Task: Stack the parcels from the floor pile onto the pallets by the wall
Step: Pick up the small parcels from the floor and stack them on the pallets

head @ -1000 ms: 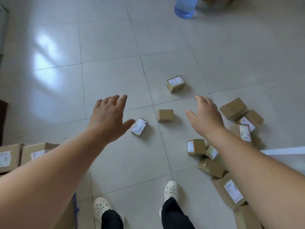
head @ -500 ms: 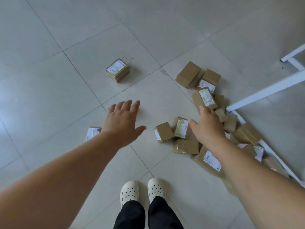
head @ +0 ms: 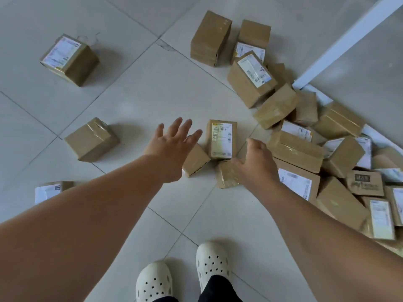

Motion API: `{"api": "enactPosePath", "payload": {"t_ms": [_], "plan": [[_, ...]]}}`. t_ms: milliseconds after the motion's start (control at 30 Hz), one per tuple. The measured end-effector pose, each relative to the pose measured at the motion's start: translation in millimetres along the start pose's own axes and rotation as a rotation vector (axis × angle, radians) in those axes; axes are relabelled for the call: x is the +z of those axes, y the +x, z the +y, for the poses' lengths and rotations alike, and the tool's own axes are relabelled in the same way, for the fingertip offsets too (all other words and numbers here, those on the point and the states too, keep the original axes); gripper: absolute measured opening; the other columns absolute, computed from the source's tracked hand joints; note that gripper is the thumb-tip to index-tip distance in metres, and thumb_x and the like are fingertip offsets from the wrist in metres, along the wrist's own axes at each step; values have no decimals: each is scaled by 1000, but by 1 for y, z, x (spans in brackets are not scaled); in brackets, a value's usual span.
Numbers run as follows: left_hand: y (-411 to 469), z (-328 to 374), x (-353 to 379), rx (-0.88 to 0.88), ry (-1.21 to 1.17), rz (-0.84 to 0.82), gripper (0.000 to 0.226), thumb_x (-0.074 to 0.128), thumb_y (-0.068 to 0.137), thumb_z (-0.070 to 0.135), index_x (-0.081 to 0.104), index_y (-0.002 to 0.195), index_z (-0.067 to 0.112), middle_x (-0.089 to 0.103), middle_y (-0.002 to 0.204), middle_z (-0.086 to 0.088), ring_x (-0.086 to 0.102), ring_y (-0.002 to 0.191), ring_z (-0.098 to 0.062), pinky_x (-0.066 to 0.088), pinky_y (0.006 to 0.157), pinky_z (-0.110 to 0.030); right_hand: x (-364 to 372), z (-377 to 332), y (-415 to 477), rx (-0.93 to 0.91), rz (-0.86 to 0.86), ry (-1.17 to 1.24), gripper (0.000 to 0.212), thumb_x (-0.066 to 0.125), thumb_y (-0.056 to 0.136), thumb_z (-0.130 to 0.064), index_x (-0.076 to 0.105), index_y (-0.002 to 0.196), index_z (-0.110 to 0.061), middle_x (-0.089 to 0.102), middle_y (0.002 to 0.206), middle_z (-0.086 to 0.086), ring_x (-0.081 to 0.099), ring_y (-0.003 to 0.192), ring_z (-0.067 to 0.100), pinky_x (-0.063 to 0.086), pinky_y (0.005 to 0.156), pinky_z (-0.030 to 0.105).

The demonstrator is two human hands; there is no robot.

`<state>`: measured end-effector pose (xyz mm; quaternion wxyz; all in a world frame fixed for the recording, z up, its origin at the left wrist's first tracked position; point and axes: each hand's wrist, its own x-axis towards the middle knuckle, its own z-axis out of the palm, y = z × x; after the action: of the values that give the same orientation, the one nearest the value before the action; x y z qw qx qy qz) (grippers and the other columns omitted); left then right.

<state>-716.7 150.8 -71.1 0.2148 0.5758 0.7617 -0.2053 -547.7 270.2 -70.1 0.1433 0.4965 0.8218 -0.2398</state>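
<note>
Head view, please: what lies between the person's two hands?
Head view: one labelled parcel, label up, lies between the left hand and right hand.

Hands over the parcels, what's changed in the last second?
Both arms reached down toward the floor pile: the left hand now hovers near the labelled parcel, the right hand over a small plain parcel. Nothing gripped; both hands stayed open, empty.

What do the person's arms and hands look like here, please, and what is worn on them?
The left hand and right hand are ungloved, and no sleeves or wristwatch show up to the frame's edge. Lower down, white perforated clogs and dark trouser legs are visible.
</note>
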Motion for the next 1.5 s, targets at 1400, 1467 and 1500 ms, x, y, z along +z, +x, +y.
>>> {"api": "enactPosePath", "payload": {"t_ms": [1400,1467,1500], "plan": [[-155,-106,-73,-856,-1057,335,88,82,64,42,37,133,12,44,124,-5,42,121,-27,38,94,-35,-69,-148,-54,74,14,303,120,79,63,-49,14,153,-6,31,147,12,32,135,32,40,107,46],[-204,-114,-104,-926,-1135,360,83,83,60,42,41,127,14,46,118,-2,45,116,-26,43,94,-37,-106,-169,-89,23,-1,296,119,79,61,-50,16,152,-7,32,147,11,33,135,32,41,106,47],[-229,-119,-118,-968,-1178,367,84,82,56,45,43,123,15,47,115,-2,47,113,-26,46,94,-40,-125,-179,-106,-8,-9,290,118,79,60,-50,17,151,-7,32,146,11,33,134,31,41,105,46]]}}
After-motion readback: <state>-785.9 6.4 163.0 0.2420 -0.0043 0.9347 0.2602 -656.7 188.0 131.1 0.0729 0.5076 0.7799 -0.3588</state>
